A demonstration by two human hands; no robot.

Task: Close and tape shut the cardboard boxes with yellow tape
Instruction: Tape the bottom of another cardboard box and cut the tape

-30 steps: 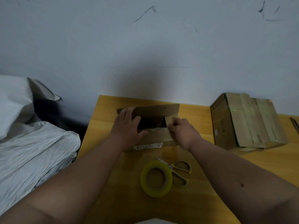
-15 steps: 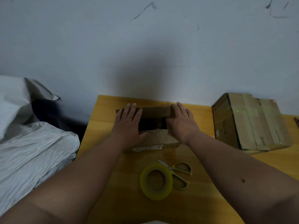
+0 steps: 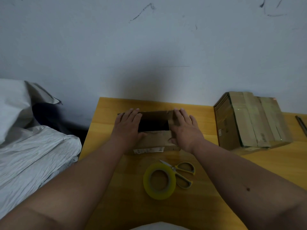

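Cardboard box (image 3: 153, 140) isn't shut yet: your left hand (image 3: 127, 128) and right hand (image 3: 184, 130) lie flat-fingered on the side flaps. Probably fold the long flaps next, then grab the tape (image 3: 159, 180).

We see a pale grey-blue wall (image 3: 149, 47) w/ dark scuffs near the top, dim light, a soft shadow low at centre. Yellow wood table (image 3: 274, 163) butts against it. Off the table's left edge, crumpled white sheet (image 3: 33, 155) and a pillow (image 3: 13, 103).
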